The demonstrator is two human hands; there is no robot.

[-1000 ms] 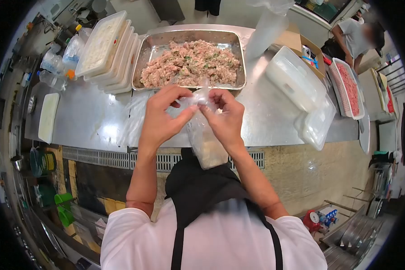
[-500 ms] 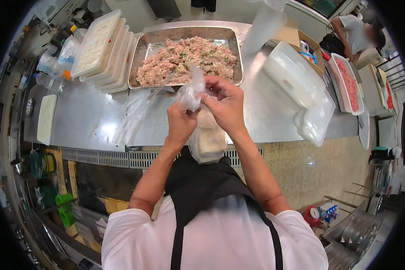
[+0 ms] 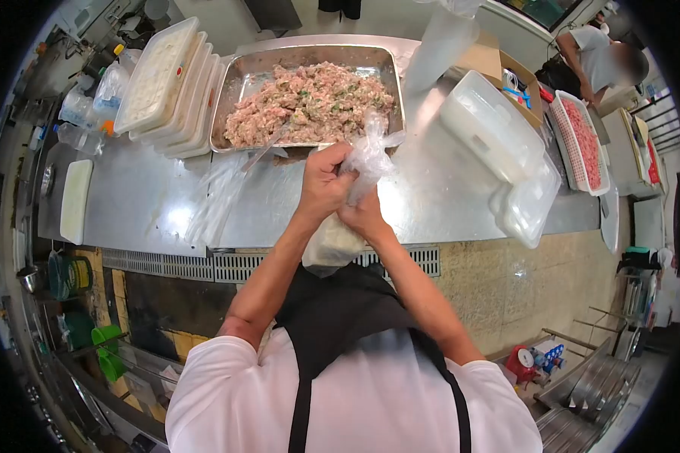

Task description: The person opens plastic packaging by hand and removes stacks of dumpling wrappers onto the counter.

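- Landmark: shallow rectangular silver metal tray (image 3: 248, 84) w/ pinkish, green-flecked mince (image 3: 313, 102).
- Clear, thin plastic bag w/ pale, blocky contents (image 3: 332, 243) is on the wearer's side of the tray; its bunched, crinkled neck (image 3: 371, 147) sticks up by the tray's near rim.
- L hand (image 3: 325, 181) is fisted round the neck; R hand (image 3: 365, 215) is closed on the bag just below — R fingertips hidden, can't tell exact hold.
- Technique: pinch neck snug above contents, press spare air out 1st, pull film evenly so the thin plastic doesn't tear.
- Support weight from below, esp. if contents are soft.
- Mind the loose end — best kept clear of tray & mince; can't tell if it touches the rim.
- Loose clear plastic film (image 3: 223, 198) lies near the tray's front left corner.
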